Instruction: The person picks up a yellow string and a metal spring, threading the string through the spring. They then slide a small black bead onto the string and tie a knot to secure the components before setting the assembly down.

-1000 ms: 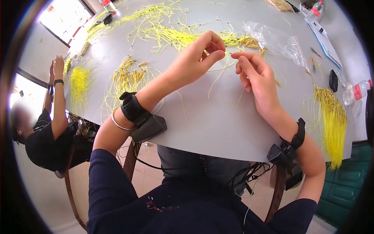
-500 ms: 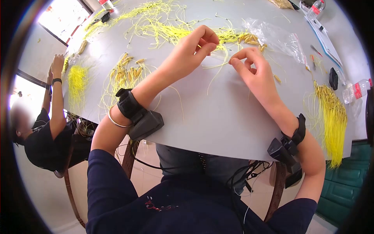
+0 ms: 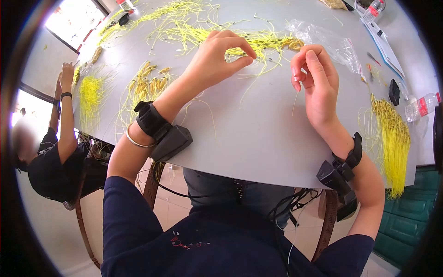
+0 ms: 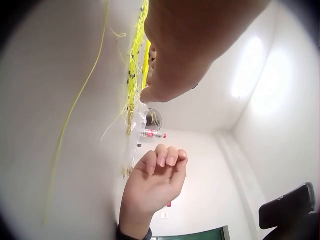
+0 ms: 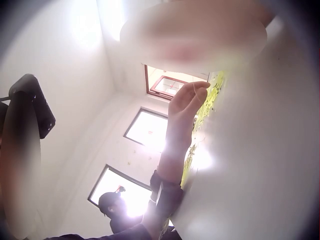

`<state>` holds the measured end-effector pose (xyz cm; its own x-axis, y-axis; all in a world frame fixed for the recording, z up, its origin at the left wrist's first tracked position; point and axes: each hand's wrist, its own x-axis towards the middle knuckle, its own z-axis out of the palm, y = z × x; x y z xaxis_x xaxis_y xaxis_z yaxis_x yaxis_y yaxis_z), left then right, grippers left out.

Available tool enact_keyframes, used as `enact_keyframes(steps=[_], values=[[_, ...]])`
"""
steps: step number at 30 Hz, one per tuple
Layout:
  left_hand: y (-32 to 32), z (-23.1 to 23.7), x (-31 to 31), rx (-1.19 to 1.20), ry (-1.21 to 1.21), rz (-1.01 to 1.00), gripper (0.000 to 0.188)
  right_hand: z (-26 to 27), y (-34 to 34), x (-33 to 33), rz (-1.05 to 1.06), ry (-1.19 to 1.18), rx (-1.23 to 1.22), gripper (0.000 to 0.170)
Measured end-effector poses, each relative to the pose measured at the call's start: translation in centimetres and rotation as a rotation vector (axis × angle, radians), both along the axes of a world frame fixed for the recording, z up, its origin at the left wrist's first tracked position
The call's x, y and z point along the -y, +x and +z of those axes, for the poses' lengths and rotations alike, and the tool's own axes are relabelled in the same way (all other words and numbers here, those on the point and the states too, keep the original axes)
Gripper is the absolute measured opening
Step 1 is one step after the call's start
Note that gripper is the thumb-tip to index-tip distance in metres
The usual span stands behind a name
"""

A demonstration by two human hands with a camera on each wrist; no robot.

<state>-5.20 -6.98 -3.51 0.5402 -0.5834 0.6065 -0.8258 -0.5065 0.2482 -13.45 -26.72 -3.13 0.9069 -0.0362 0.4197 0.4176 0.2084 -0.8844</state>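
Note:
My left hand is raised over the table, thumb and index fingertips brought together in a pinch. A thin pale strand crosses by these fingertips in the right wrist view, and a yellow thread trails below them in the head view. What sits inside the pinch is too small to make out. My right hand is up to the right, fingers curled in against the thumb, with a fine yellow thread hanging from it. Behind both hands lies a pile of yellow threads with small dark bits.
Gold-tipped threads lie in a bunch at left and a neat bundle at right. A clear plastic bag, a clipboard and a bottle lie farther off. Another person sits at the left.
My right hand has moved right and turned, widening the gap between the hands. My left hand has shifted slightly left, its thumb and index finger now in a rounder arch.

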Motion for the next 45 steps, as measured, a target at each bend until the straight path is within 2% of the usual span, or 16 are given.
enact_keyframes(steps=[3, 4, 6, 7, 9, 13, 15, 18, 22, 28, 30, 34, 37, 40, 42, 45], values=[[-0.1, 0.4, 0.3, -0.049, -0.094, -0.019, 0.017, 0.0, -0.1, 0.0, 0.048, 0.057, 0.045, 0.014], [-0.2, 0.6, 0.5, -0.049, -0.094, -0.019, 0.017, -0.1, -0.2, 0.0, 0.082, -0.011, 0.074, 0.014], [-1.0, 1.0, 0.9, -0.716, -0.325, -0.183, 0.022, -0.1, -0.3, 0.0, 0.116, -0.08, 0.102, 0.014], [-1.5, 1.4, 1.1, -0.716, -0.326, -0.183, 0.022, -0.2, -0.5, -0.2, 0.16, -0.167, 0.14, 0.013], [-2.2, 1.8, 1.3, -0.926, -0.383, -0.28, 0.029, -0.3, -0.6, -0.6, 0.224, -0.299, 0.174, 0.012], [-2.2, 1.2, 1.3, -0.906, -0.344, -0.247, 0.028, 0.3, -1.1, -0.6, 0.295, -0.345, 0.109, 0.013], [-2.1, 1.0, 1.4, -0.856, -0.355, -0.168, 0.024, 0.6, -1.3, -0.7, 0.105, -0.213, -0.048, 0.015], [-2.7, 1.5, 1.6, -0.882, -0.288, -0.189, 0.026, -0.2, -0.3, -0.7, -0.068, -0.329, -0.056, 0.016], [-2.9, 1.1, 1.8, -0.725, -0.189, -0.165, 0.022, -1.2, 0.2, -0.7, -0.091, -0.378, 0.038, 0.013], [-2.9, 0.6, 1.8, -0.698, -0.145, -0.232, 0.02, -0.3, -0.8, -1.1, -0.042, -0.409, 0.117, 0.002], [-2.5, 0.1, 1.8, -0.638, -0.158, -0.356, 0.016, -0.3, -1.4, -1.4, 0.118, -0.473, 0.25, 0.002], [-2.7, 0.7, 1.8, -0.59, -0.063, -0.304, 0.012, 0.3, -2.8, -1.8, 0.263, -0.543, 0.289, 0.005], [-1.7, 0.1, 1.8, -0.367, -0.05, -0.14, 0.029, 0.9, -3.4, -1.9, 0.362, -0.579, 0.221, 0.003], [0.0, 0.5, 2.3, -0.485, -0.175, -0.057, 0.027, 0.5, -3.4, -2.1, 0.391, -0.575, 0.234, 0.005], [1.1, 1.2, 3.0, -0.466, -0.158, -0.096, 0.021, 0.3, -3.4, -2.1, 0.395, -0.586, 0.228, 0.006], [2.0, 1.8, 5.2, -0.246, 0.077, -0.159, 0.014, 0.2, -3.4, -2.0, 0.407, -0.602, 0.23, 0.006]])
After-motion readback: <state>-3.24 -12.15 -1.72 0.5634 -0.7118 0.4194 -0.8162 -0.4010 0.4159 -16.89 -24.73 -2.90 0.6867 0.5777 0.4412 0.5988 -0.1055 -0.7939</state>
